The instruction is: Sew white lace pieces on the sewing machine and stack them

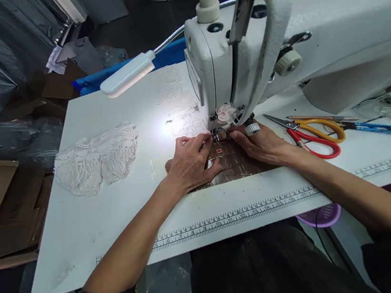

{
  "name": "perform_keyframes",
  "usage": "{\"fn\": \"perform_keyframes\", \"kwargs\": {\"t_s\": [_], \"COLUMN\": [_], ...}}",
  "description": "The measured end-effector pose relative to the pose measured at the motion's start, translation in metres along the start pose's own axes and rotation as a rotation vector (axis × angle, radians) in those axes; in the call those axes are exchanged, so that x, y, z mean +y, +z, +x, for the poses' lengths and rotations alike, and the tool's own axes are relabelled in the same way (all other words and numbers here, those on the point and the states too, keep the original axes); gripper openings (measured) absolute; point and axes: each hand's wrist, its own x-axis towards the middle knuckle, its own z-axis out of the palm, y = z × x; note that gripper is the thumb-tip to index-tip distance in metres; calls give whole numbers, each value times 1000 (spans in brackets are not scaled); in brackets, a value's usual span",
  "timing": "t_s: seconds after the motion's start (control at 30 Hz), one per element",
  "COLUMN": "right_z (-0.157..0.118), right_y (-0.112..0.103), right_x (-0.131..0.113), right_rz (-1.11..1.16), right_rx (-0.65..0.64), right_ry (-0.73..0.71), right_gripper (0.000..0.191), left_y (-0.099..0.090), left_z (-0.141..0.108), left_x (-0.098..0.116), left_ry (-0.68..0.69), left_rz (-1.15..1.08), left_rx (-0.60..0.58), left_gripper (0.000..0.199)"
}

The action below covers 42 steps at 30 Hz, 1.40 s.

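Note:
Both hands are at the needle area of a white sewing machine (pixel 203 68). My left hand (pixel 192 163) lies left of the presser foot (pixel 219 135), its fingers spread over the brown taped plate (pixel 233 160) and the edge of white lace (pixel 187 121). To the right of the foot, my right hand (pixel 258 145) rests with thumb and fingertips close together; whether they pinch something is hidden beside the foot. A pale fabric rose (pixel 226 113) sits on the machine just above the foot.
Gathered white lace (pixel 98 159) lies on the table's left. Red-handled scissors (pixel 314 147), yellow-handled scissors (pixel 323 129) and a blue-handled tool (pixel 373 127) lie right of my right hand. A lamp (pixel 128 74) hangs over the table. A printed ruler (pixel 241 216) runs along the front edge.

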Motion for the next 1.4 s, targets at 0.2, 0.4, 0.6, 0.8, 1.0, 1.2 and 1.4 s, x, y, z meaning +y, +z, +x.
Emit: {"fn": "perform_keyframes", "kwargs": {"t_s": [0.2, 0.4, 0.6, 0.8, 1.0, 1.2, 1.4], "right_z": [-11, -11, -17, -19, -18, -18, -16], "right_y": [7, 11, 16, 18, 22, 27, 24], "right_x": [4, 8, 15, 22, 28, 30, 27], "right_rz": [-28, -40, -148, -304, -349, -342, -319], "right_rx": [52, 68, 45, -5, 34, 51, 36], "right_ry": [-65, -89, -162, -202, -275, -276, -259], "right_gripper": [54, 41, 44, 50, 48, 46, 44], "left_y": [0, 0, -3, -11, -46, -69, -74], "left_z": [2, 2, 3, 0, -34, -78, -102], "left_x": [-4, -7, 1, -11, -54, -101, -109], "left_ry": [-9, -41, -166, -168, -524, -965, -984], "left_rz": [-7, -8, 10, 49, 199, 50, -31], "left_rx": [15, 12, -83, -193, 11, 316, 391], "left_gripper": [45, 50, 61, 74, 56, 24, 13]}}
